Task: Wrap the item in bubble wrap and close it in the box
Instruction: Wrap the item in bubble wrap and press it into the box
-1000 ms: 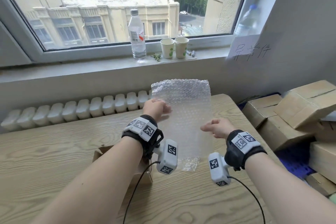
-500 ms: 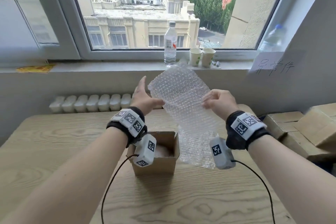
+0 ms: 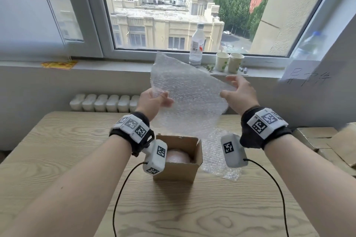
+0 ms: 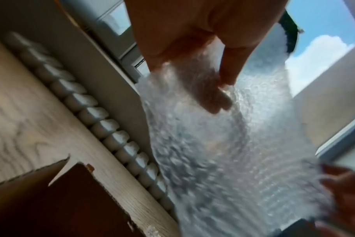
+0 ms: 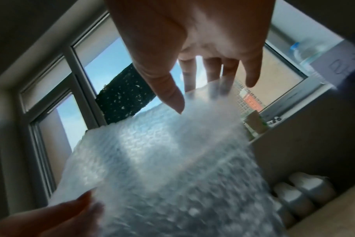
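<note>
A sheet of bubble wrap (image 3: 189, 100) is held up in the air between the person's two hands, above the far part of a pale wooden table (image 3: 57, 159); its lower end hangs down and trails onto the tabletop just to the right of a small cardboard box (image 3: 178, 169); the left hand (image 3: 154, 101) pinches the sheet's left edge, thumb in front and fingers behind, as the left wrist view confirms with the fingers (image 4: 213, 99) showing through the plastic; the right hand (image 3: 238, 94) is spread fairly wide at the sheet's right edge, its fingers (image 5: 213, 70) straight and reaching behind the upper corner while the thumb stands apart in front, and whether it actually grips cannot be told from the blurred views; the box stands open on the table below the hands, flaps up, and a pale pinkish rounded item (image 3: 177, 157) lies inside it, partly hidden by the left wrist camera; on the windowsill behind stand a clear plastic bottle (image 3: 196, 46) and two paper cups (image 3: 229, 62) side by side; stacked cardboard cartons (image 3: 327, 144) sit off the table's right edge.
</note>
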